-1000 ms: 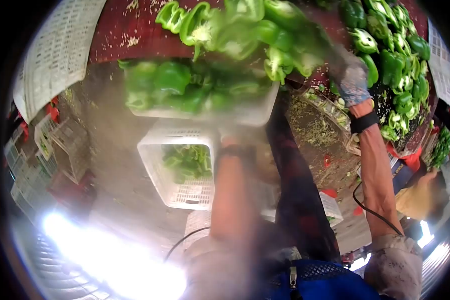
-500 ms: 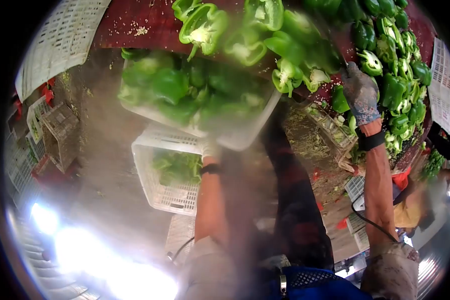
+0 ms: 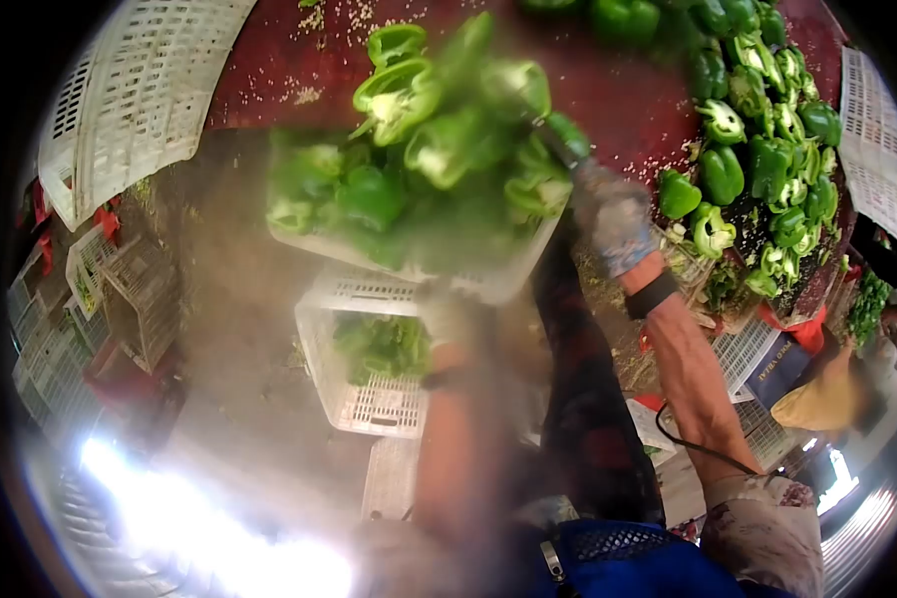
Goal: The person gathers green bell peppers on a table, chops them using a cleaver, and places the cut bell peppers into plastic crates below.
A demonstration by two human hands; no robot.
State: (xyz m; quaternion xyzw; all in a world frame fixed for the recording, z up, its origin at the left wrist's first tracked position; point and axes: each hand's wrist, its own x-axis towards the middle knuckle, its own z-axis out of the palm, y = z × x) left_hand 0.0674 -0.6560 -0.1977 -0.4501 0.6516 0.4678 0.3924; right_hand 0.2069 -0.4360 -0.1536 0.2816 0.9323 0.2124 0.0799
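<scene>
Halved green bell peppers point(image 3: 439, 149), smeared by motion, spill off the table edge into a white crate point(image 3: 369, 257) full of green peppers. My gloved right hand point(image 3: 613, 214) is closed around a dark, blurred knife point(image 3: 565, 147) beside the crate's right end, with the blade against the peppers. My gloved left hand point(image 3: 451, 311) is at the crate's near wall and seems to grip it; its fingers are blurred.
The red table point(image 3: 608, 95) carries scattered seeds and, at right, a heap of cut peppers point(image 3: 767, 164). A second white crate point(image 3: 374, 407) with green pieces stands below. Other crates point(image 3: 145, 299) lie at left, and a white perforated panel point(image 3: 140, 100) leans at upper left.
My right hand has swept left from the pepper heap to the crate. The pepper halves have moved off the tabletop toward and into the crate. The view has shifted slightly.
</scene>
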